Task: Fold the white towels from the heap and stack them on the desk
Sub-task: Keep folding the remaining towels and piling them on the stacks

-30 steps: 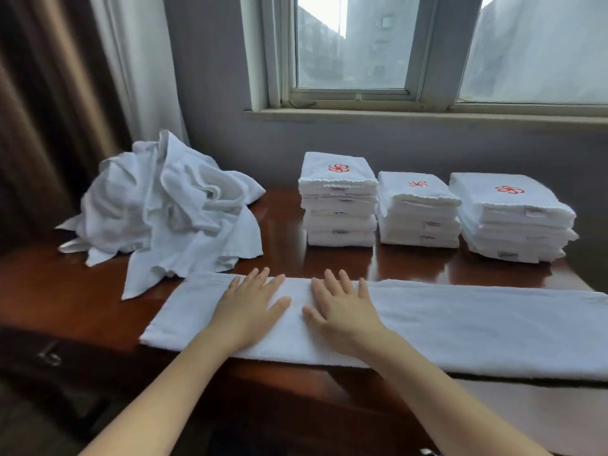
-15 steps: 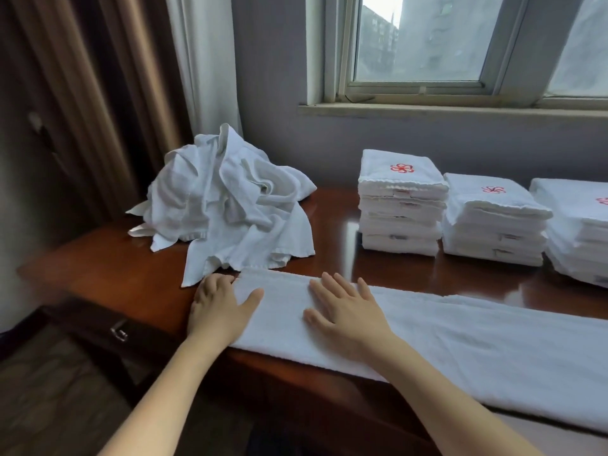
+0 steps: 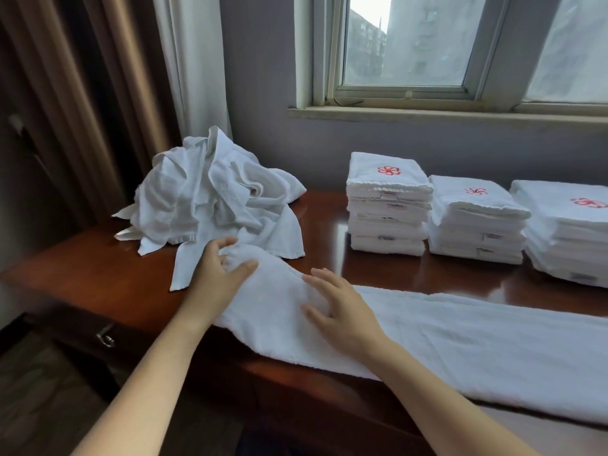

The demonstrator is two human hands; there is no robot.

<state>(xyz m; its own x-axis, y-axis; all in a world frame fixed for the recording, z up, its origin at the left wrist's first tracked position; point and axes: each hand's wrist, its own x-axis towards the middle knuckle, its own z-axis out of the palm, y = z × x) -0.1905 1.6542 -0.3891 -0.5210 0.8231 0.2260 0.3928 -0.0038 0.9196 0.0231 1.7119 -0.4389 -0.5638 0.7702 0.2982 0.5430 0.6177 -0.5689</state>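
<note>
White towel strip [image 3: 477, 350] lies under my hands, trailing off past the right one. My left hand [image 3: 215, 278] grips its end and my right hand [image 3: 342, 312] rests spread just beside. Next, I judge, that end folds over rightward, edges matched.

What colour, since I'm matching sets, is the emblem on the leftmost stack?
Red, a pinwheel-like emblem on the leftmost stack; head view shows it best.

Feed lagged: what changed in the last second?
The left hand slid left along the long white folded towel and now grips its lifted end. The right hand stays on the towel, fingers spread. The crumpled white towel heap and three stacks of folded white towels are unmoved.
</note>
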